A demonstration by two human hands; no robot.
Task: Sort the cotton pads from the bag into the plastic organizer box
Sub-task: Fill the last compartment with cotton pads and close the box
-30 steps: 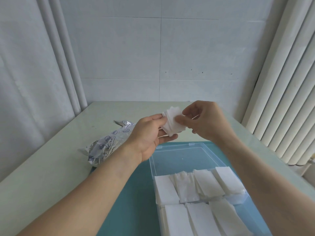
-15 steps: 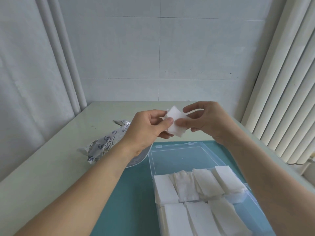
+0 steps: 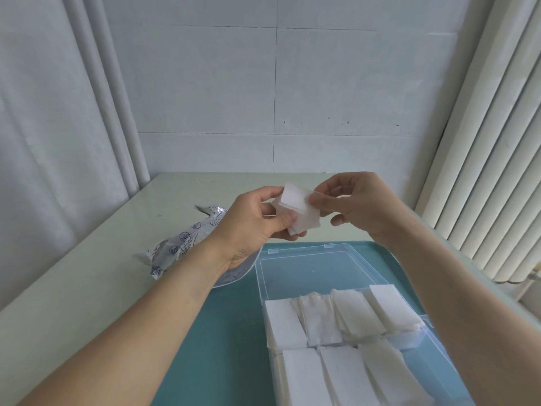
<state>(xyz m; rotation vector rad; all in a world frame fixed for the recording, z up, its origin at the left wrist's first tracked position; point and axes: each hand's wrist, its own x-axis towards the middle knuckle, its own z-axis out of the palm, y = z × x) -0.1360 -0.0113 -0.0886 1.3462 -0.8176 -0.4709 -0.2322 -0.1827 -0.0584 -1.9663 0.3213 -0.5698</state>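
Head view: left hand [image 3: 251,224] and right hand [image 3: 355,205] both pinch a small stack of cotton pads [image 3: 297,208], held in the air above the far edge of the open organizer box [image 3: 307,266]. Box compartments toward the near edge hold white pads [image 3: 345,317]. Box sits on a teal mat [image 3: 222,332]. Printed bag [image 3: 181,244] lies on the tabletop [image 3: 87,273], left of the box.

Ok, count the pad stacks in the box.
7 stacks: four in the far row, three in the near row; the frame edge may hide more.
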